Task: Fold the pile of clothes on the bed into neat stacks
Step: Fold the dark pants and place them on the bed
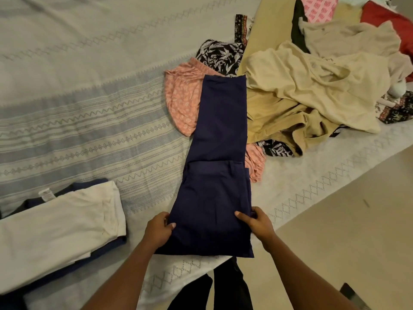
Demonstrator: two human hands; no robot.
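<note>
my left hand (159, 229) and right hand (257, 224) pinching the near side edges of the navy trousers (218, 175), thumbs on top, trousers lying lengthwise at the bed (89, 108) edge, white folded stack (58, 231) left, unfolded pile (312, 86) beyond

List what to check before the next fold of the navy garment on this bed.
1. Grip: left hand and right hand each pinch a side edge of the navy garment near its close end: ok.
2. Garment lies straight and fairly flat: ok.
3. Far end on bare bed cover: not ok; it lies over the pink patterned garment.
4. Near end supported: not ok; its right corner overhangs the bed's edge.
5. Folded stack with the white garment on top is neat: ok.
6. Hidden layers aligned underneath: cannot tell.
</note>
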